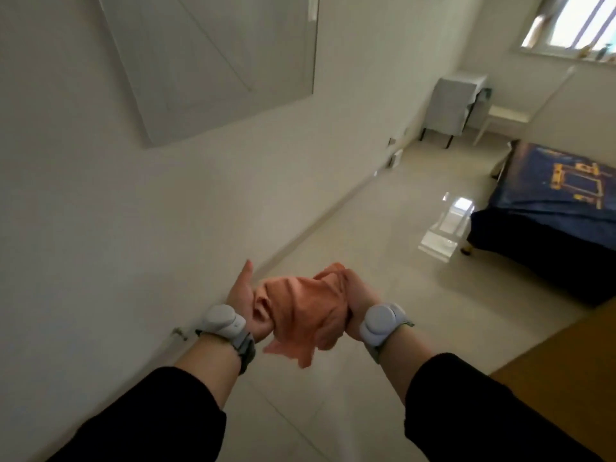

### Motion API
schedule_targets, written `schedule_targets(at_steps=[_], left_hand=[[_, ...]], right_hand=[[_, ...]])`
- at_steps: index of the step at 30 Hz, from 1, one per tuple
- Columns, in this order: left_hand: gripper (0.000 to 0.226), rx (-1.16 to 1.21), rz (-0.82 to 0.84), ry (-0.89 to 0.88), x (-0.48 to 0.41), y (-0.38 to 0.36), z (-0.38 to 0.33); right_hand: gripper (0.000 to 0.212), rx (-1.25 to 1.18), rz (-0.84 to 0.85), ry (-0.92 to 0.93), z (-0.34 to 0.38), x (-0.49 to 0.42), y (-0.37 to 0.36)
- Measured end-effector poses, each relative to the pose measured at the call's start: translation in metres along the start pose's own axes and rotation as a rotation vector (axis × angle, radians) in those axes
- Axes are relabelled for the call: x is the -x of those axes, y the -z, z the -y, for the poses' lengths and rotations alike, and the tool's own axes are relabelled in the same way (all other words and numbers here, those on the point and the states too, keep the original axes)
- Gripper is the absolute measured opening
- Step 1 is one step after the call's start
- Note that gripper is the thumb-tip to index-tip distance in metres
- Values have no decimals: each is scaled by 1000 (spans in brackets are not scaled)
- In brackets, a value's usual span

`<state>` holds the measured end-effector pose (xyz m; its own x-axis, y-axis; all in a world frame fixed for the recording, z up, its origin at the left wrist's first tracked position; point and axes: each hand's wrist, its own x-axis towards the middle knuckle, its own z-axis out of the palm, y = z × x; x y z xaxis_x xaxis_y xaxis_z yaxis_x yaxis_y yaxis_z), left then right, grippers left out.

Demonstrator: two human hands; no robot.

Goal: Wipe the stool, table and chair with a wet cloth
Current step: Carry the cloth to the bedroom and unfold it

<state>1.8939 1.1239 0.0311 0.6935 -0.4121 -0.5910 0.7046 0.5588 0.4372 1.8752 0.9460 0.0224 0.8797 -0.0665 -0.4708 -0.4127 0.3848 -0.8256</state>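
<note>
- Your left hand (pixel 245 300): the thumb stands straight up, but the fingers are hidden behind the cloth (pixel 300 311). One end of the cloth is bunched in the palm, so the hand reads as holding it.
- Your right hand (pixel 358 300): the fingers are curled tight round the other end of the cloth. This is a plain clench on the fabric.
- Both forearms are cut off by the lower frame edge. Black sleeves (pixel 483 405) cover them up to the wrists.
- Each wrist carries a grey wrist unit on a strap, left (pixel 221 320) and right (pixel 380 320). Any marking on them is too small to tell.
- The whole frame is tilted and soft with blur, so far detail is poor.
- The cloth is orange and crumpled, drawn into ridges between your two hands. A loose corner hangs below. It is held in the air over the glossy pale floor (pixel 366 235), touching no furniture.
- At the far end of the room stands a grey-draped piece (pixel 448 105) on dark legs. You cannot tell if it is table or chair.
- A pale stool (pixel 506 113) stands just beside the grey-draped piece, under the window (pixel 573 21).
- At right, the bed (pixel 550 208) has a dark blue cover and is cut off by the frame edge. Its gold pattern is too blurred to read as writing.
- A wood-toned surface (pixel 566 355) is cut off at lower right.
- A large pale panel (pixel 213 61) hangs on the left wall, its top out of frame.
</note>
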Motion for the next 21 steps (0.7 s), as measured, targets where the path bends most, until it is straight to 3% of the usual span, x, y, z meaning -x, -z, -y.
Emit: schedule_targets(at_steps=[4, 7, 9, 14, 18, 21], left_hand=[[91, -94, 165, 177, -52, -46, -5], [87, -185, 309, 316, -112, -100, -4], [88, -187, 376, 333, -136, -129, -6], [79, -371, 298, 305, -224, -210, -4], [37, -608, 127, 86, -296, -263, -5], [21, -689, 55, 17, -341, -288, -18]], right_hand=[[17, -89, -57, 1, 16, -33, 26], [54, 9, -142, 31, 43, -74, 71], [60, 254, -177, 45, 62, -92, 90], [55, 257, -128, -31, 118, -152, 151], [39, 309, -206, 39, 166, -210, 191], [31, 185, -272, 59, 201, -253, 210]])
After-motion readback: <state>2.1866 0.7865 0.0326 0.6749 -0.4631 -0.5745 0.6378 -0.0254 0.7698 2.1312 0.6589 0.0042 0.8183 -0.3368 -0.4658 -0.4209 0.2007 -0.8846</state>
